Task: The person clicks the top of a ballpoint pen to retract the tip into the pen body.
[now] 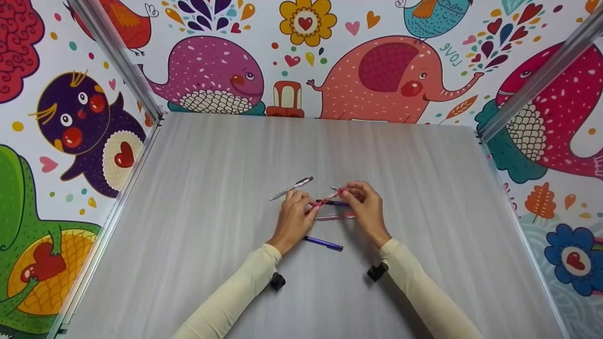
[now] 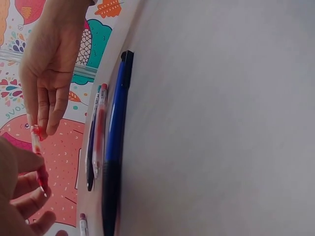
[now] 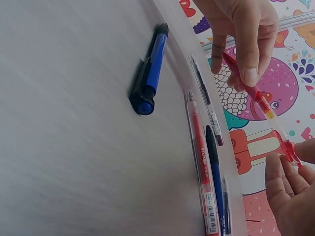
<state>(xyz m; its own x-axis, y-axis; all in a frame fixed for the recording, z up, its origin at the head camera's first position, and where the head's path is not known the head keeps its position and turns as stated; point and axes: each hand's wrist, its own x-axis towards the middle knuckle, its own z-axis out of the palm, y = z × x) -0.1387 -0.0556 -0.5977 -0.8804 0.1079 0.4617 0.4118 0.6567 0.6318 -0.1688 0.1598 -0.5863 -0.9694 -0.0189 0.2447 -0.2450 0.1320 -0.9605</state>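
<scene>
Both hands hold one red pen (image 1: 325, 201) just over the table, slanting up toward the right. My left hand (image 1: 293, 217) pinches its red grip end between thumb and fingers. At the other end, my right hand (image 1: 366, 207) pinches the red clip part with thumb and fingertips. The pen's clear barrel (image 3: 268, 114) shows between the hands in the right wrist view. Beneath the hands lie a clear pen with red ink (image 1: 330, 218) and a dark blue pen (image 1: 337, 203). The tip of another slim pen (image 1: 334, 188) pokes out beside the right fingers.
Beyond the left hand lies a clear pen with a dark end (image 1: 291, 188). A thicker blue pen (image 1: 324, 243) lies nearer the body. The grey table (image 1: 226, 155) is bordered by metal rails and walls printed with cartoon animals.
</scene>
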